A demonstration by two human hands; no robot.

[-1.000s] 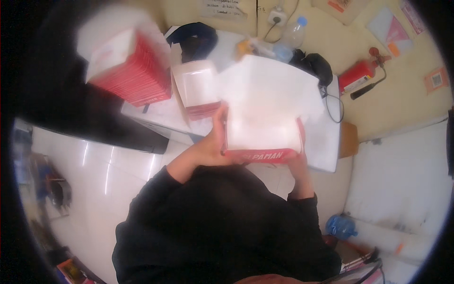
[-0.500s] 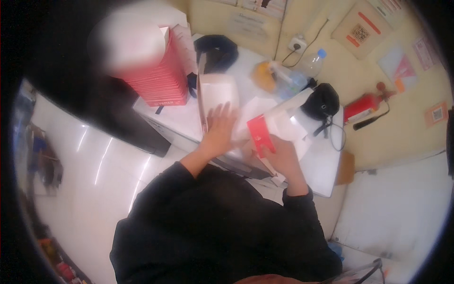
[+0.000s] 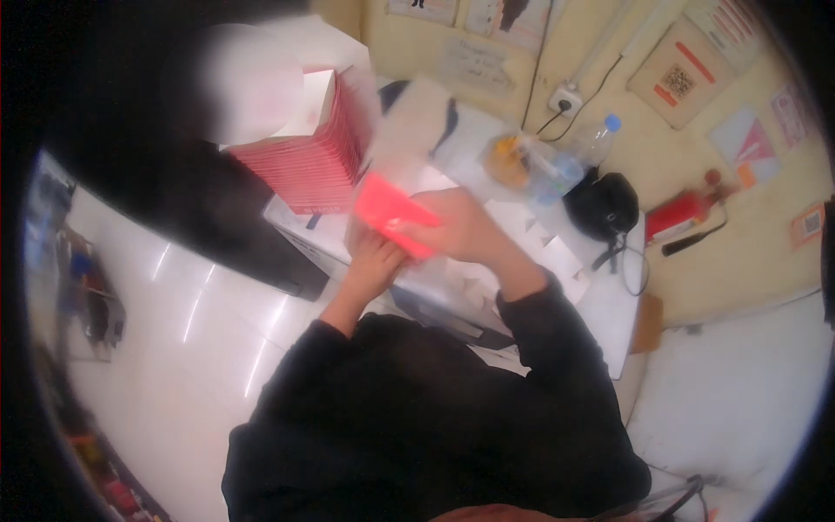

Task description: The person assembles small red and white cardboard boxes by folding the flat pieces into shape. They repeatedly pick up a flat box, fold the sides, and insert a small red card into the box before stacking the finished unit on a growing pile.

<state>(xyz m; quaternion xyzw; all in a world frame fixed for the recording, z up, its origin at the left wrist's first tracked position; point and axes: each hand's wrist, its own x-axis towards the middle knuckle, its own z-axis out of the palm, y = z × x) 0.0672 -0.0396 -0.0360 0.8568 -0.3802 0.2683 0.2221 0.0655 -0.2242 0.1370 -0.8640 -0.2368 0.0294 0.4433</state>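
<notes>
A red-and-white paper box (image 3: 387,209) is between my hands, over the near edge of the white table, its red side tilted and smeared by motion. My right hand (image 3: 452,224) grips the right end of that red side, thumb across its face. Below it, my left hand (image 3: 376,265) has its fingers at the box's lower edge, the tips partly hidden. A pale blurred flap (image 3: 413,122) rises behind the red side. Left of my hands stands a tall stack of nested red boxes (image 3: 300,178) with white insides.
White cardboard sheets (image 3: 544,248) with notched edges lie to the right. Beyond them are a black cap-like item (image 3: 602,204) with a cord, a bag with something yellow (image 3: 509,163) and a clear bottle (image 3: 600,143). A red fire extinguisher (image 3: 678,217) is by the wall.
My right hand has swung left and up with the red side, from above the white sheets to my left hand. My left hand has come off the open white box interior toward the red side's lower edge.
</notes>
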